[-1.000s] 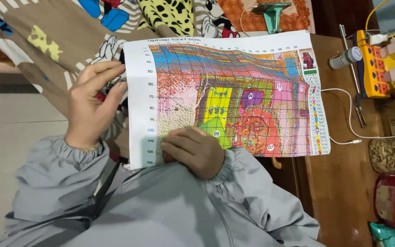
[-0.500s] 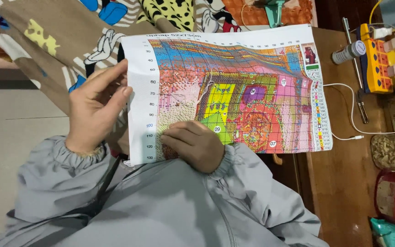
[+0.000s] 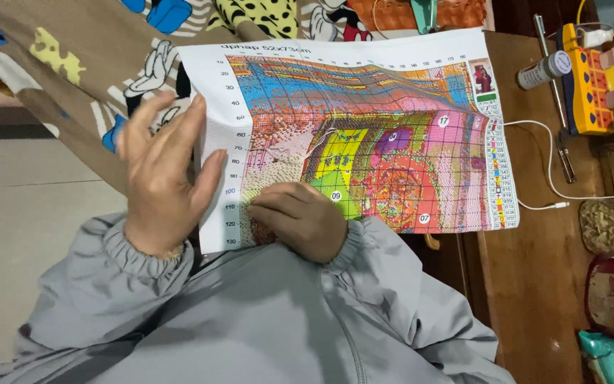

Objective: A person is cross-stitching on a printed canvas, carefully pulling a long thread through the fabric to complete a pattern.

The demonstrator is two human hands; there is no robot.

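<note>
Two grey-sleeved hands work nearest the camera, the right hand (image 3: pixel 300 219) curled knuckles-up and pressing on the near edge of the cross-stitch canvas (image 3: pixel 392 142), the left hand (image 3: pixel 161 178) spread open against its white left margin, the patterned cloth (image 3: pixel 72 64) lying beyond.

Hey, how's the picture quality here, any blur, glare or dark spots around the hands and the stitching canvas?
Head view: even indoor light, no glare on the printed canvas; left hand slightly soft at its fingertips; right hand sharp; the wooden table at the right is dimmer, and edges bow slightly from the wide lens.
</note>
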